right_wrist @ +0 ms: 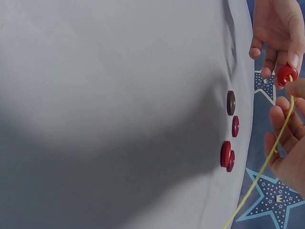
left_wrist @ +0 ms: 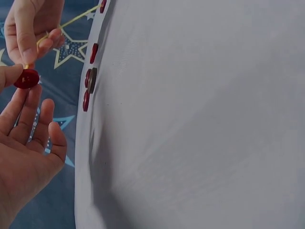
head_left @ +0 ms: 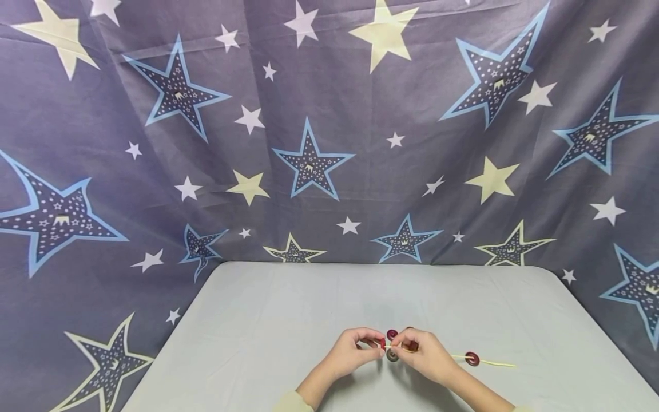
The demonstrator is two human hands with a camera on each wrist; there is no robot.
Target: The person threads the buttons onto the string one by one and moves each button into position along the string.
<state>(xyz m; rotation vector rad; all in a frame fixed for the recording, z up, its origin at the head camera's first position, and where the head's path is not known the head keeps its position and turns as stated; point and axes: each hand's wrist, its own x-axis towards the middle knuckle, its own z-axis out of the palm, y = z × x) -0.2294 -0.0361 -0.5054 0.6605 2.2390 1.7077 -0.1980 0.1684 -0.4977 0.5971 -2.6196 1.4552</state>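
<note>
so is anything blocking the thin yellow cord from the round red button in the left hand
Nothing visible: the right hand holds the thin yellow cord right at the round red button that the left hand pinches.

Glossy red button (right_wrist: pixel 284 71), matt yellow string (right_wrist: pixel 261 173), creased cloth backdrop (head_left: pixel 355 114)

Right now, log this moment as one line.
left hand: pinches red button; right hand: pinches yellow cord at that button; maroon button: on cord; gray table: loose buttons

The left hand (head_left: pixel 351 351) and the right hand (head_left: pixel 427 356) faced each other closely, fingers (head_left: pixel 366 333) of each pinched against the thumb (head_left: pixel 372 355); left forearm (head_left: pixel 316 385) and right forearm (head_left: pixel 476 391) slanted inward.
</note>
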